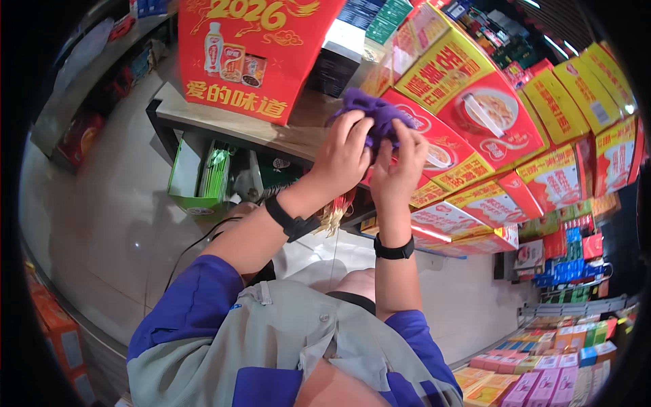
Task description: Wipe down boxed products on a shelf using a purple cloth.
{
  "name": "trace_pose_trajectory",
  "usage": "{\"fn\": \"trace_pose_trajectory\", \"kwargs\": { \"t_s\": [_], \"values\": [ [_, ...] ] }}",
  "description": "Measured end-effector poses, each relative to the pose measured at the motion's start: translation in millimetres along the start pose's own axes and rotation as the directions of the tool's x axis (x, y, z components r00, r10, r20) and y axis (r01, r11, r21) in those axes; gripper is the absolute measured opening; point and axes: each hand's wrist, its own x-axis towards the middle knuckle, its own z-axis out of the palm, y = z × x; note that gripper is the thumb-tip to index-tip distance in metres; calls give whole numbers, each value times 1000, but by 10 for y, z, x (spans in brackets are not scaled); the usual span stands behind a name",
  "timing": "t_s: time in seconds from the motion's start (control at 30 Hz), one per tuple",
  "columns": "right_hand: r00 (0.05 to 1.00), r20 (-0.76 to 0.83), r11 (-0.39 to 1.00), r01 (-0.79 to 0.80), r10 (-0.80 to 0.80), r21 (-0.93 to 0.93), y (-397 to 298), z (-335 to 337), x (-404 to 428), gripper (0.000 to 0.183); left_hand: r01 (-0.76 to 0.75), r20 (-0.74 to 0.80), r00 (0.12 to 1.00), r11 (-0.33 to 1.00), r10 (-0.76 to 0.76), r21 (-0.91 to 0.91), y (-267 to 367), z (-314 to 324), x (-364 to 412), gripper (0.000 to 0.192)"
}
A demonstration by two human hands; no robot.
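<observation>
A crumpled purple cloth (374,109) is bunched up in front of me, above the wooden shelf edge. My left hand (342,147) grips its left side, fingers curled into the folds. From the right, my right hand (401,163) holds the same cloth with bent fingers and thumb. Part of the cloth is hidden behind the fingers. Just beyond it stand red and yellow food cartons (457,96), and whether the cloth touches them I cannot tell. Both wrists carry black bands.
A large red printed carton (249,61) stands on the wooden shelf (218,114). Below are a green open box (198,178) and red-and-gold tassels (335,211). A black cable (188,246) hangs over the tiled floor (112,224). Stacked goods (549,371) lie at lower right.
</observation>
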Motion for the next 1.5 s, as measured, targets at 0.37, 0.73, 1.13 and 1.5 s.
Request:
{"fn": "trace_pose_trajectory", "kwargs": {
  "t_s": [0.37, 0.73, 1.13, 1.5],
  "values": [
    [982, 190, 999, 26, -18, -37, -73, 312, -23, 33, 450, 290, 881, 854, -375, -261, -392, -172, -94, 43],
    [975, 111, 973, 204, -192, -110, -320, 151, 515, 27, 315, 188, 949, 788, -253, -529, -714, 55, 843, 37],
    [966, 251, 992, 92, -66, -91, -40, 422, -24, 31, 669, 808, 389, -468, -442, -577, -835, 214, 203, 36],
    [943, -73, 934, 306, -324, -183, -464, 146, 841, 25, 419, 413, 902, 489, -126, -765, -366, 109, 1444, 25]
  ]
}}
